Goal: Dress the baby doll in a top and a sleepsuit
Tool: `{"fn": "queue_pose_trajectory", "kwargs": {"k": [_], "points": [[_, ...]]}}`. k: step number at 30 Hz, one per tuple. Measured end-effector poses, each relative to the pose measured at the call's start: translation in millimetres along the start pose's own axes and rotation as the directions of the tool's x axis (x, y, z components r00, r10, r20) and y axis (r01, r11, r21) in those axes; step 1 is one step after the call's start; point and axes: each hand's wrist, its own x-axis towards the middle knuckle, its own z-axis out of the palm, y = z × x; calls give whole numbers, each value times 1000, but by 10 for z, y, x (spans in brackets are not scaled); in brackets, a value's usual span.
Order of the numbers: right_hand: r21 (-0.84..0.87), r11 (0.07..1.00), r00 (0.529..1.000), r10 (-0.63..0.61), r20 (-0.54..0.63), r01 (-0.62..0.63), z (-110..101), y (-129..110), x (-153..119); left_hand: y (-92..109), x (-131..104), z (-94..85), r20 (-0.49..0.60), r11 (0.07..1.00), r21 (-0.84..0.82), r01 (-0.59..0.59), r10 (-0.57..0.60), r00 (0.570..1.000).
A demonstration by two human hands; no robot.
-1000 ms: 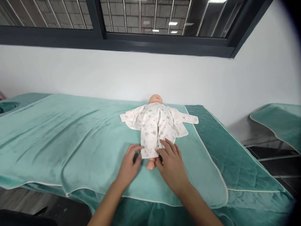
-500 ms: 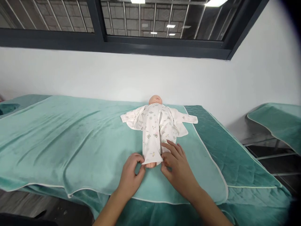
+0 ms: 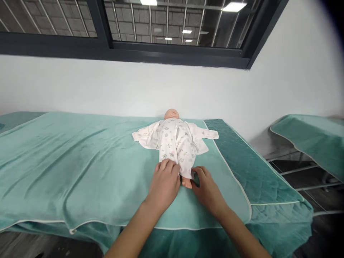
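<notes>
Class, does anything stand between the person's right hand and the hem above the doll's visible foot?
Nothing visible does. The right hand is right beside the hem, its fingertips at the edge. The left hand is at the other trouser leg, not in between.

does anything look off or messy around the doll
Only minor untidiness: the light green blanket has long creases left of the doll, and its front edge runs wavy, so it doesn't lie flat. The darker quilted cover shows at the right. I see no spill or damage.
</notes>
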Motion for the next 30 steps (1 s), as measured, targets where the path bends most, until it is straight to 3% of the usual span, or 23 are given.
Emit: {"fn": "queue_pose_trajectory", "kwargs": {"k": [4, 12, 19, 26, 30], "points": [[-9, 999, 999, -33, 32, 33, 15, 5, 37, 45, 160, 80, 93, 982, 182, -50, 34, 995], [328, 944, 999, -47, 24, 37, -183, -110, -16, 71, 211, 98, 80, 983, 182, -27, 12, 997], [289, 955, 996, -86, 39, 71, -331, -61, -11, 122, 119, 45, -11, 1000, 0, 9, -9, 1000], [200, 975, 976, -133, 172, 98, -302, 140, -277, 244, -134, -46, -36, 988, -54, -147, 146, 989], [251, 966, 953, -128, 275, 58, -378, 193, -270, 53, -216, -30, -107, 978, -123, -171, 158, 982]]}}
